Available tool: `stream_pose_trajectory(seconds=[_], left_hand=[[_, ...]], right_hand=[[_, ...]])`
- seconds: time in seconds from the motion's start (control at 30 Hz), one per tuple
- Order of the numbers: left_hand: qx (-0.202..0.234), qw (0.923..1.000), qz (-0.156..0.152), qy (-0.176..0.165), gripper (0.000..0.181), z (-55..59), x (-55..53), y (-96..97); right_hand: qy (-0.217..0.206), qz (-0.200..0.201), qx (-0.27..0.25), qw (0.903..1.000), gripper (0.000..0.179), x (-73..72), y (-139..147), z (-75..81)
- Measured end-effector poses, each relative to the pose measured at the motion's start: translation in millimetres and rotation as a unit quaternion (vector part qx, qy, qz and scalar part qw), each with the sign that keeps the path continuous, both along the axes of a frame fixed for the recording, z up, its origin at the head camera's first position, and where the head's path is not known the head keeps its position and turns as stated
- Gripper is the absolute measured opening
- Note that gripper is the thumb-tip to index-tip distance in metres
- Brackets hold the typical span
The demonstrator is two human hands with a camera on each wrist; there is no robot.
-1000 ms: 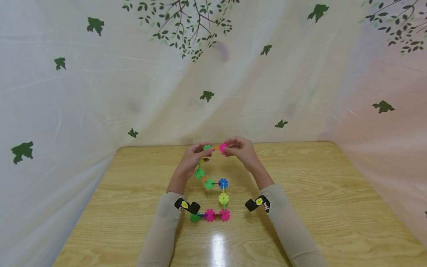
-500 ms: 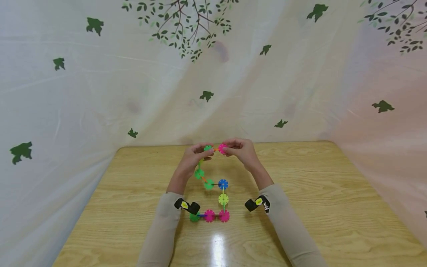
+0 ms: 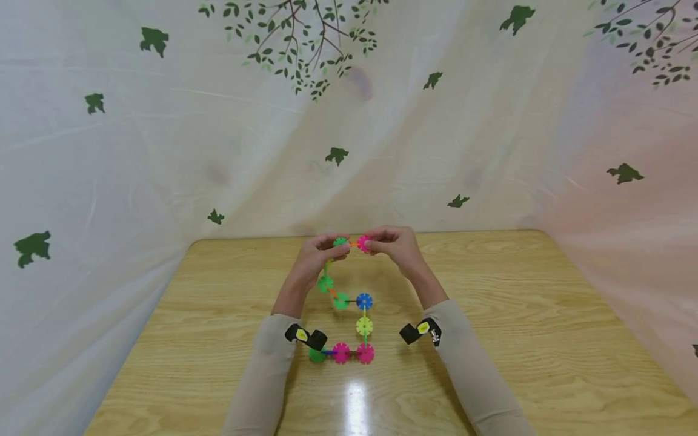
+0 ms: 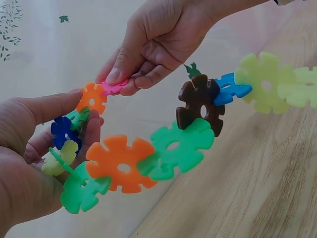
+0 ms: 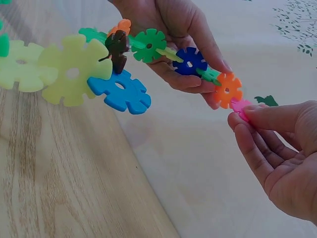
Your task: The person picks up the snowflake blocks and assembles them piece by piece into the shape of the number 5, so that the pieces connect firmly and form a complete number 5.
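Note:
A long chain of slotted snowflake discs hangs between and below my hands. My left hand (image 3: 313, 260) pinches the chain near its upper end, at a green disc (image 3: 340, 243); in the left wrist view a dark blue disc (image 4: 65, 133) lies among its fingers. Past the left thumb sticks out an orange disc (image 5: 229, 90), joined to a pink disc (image 5: 240, 108). My right hand (image 3: 400, 248) pinches that pink disc between thumb and fingers, which partly cover it. Lower on the chain are a blue disc (image 3: 364, 301) and a yellow disc (image 3: 364, 326).
The chain's near end, with two pink discs and a green disc (image 3: 317, 355), lies low over the wooden table (image 3: 507, 339). The left wrist camera partly overlaps that green disc. Behind the table's far edge hangs a pale curtain (image 3: 262, 151) printed with leaves and birds.
Both hands keep their grip on the chain. The right hand has dipped very slightly, and the chain's lower discs sit a touch lower in the head view.

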State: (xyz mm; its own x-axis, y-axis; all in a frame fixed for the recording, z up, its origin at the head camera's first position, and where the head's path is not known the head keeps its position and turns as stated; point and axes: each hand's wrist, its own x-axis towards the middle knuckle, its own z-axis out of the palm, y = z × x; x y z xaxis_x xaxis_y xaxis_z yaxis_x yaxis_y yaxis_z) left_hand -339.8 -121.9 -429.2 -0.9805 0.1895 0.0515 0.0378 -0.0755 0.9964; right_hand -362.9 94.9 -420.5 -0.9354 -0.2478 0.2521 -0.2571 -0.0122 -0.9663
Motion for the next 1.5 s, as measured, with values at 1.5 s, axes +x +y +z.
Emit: stream_pose_trajectory(seconds=[1.5], left_hand=[[-0.003,0.9999,-0.011,0.01,0.033,0.8,-1.6,-0.5]], right_hand=[[-0.029,0.059,-0.012,0.9978,0.027,1.3,4.2,2.5]])
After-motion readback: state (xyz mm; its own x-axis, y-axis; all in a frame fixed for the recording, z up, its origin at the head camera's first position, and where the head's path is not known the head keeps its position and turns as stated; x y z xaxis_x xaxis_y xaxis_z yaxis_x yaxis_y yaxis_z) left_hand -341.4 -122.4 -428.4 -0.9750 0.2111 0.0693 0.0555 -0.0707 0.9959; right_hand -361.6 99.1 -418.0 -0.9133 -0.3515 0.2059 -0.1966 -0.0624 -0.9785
